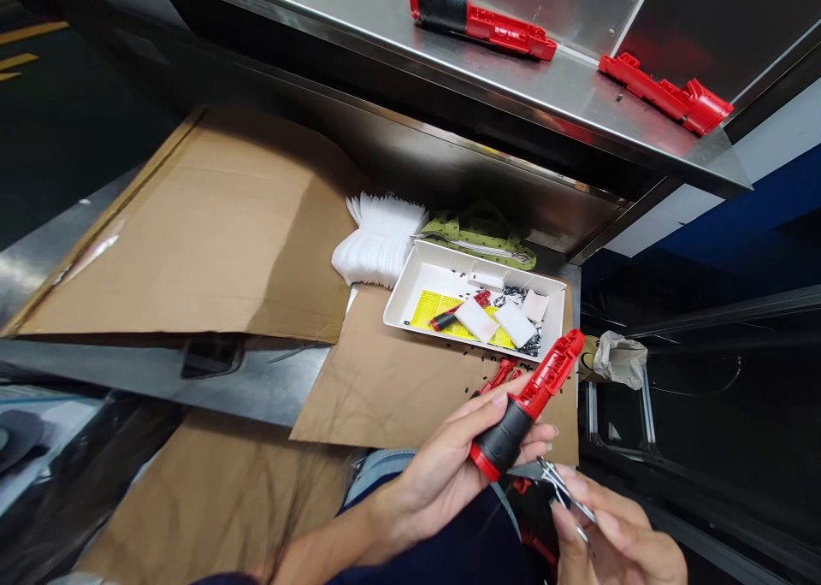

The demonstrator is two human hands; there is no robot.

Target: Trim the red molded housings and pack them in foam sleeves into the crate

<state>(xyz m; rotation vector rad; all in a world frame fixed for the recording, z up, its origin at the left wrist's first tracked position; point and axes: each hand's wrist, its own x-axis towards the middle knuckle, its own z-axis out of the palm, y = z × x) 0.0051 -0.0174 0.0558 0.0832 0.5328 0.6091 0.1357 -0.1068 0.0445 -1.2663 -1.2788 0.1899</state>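
Housing [522, 422] clenched in left hand [442, 474]; right hand [616, 538] pinching metal clip [564, 491] (two housings [667, 93] shelved)

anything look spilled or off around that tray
Yes: small black bits are scattered over the cardboard sheet in front of the white tray, near the red and black housing in the left hand. They look spilled, since similar bits lie inside the tray.

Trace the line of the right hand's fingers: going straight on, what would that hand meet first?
Probably the black-and-red plastic handle gripped in the left hand, just ahead of the thin metal wire piece that the right hand pinches; depth is unclear here.
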